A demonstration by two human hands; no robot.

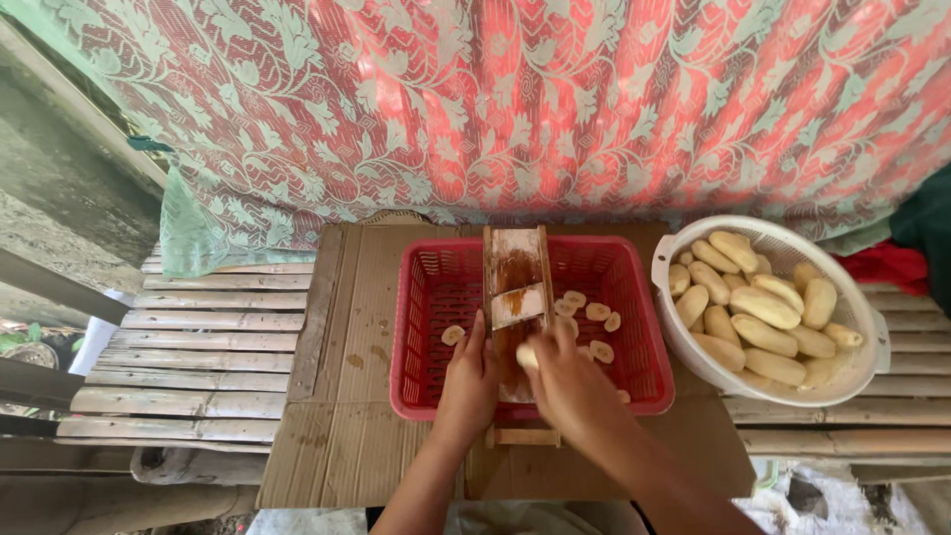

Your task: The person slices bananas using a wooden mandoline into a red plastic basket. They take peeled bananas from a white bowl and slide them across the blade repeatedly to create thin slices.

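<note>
Right hand (570,381) pinches a half-hidden peeled banana (526,356) on the wooden slicer (516,287); left hand (470,381), fingers together, steadies its edge over red basket (436,297).

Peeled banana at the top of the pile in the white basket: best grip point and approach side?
Grip the top banana across its middle, from above. It lies on its side on top of the heap in the white basket, long axis roughly left-right, upper surface exposed. The rim and neighbouring bananas block side approaches. Thumb and fingers should span its narrow width, probably lightly, as it is peeled.
</note>
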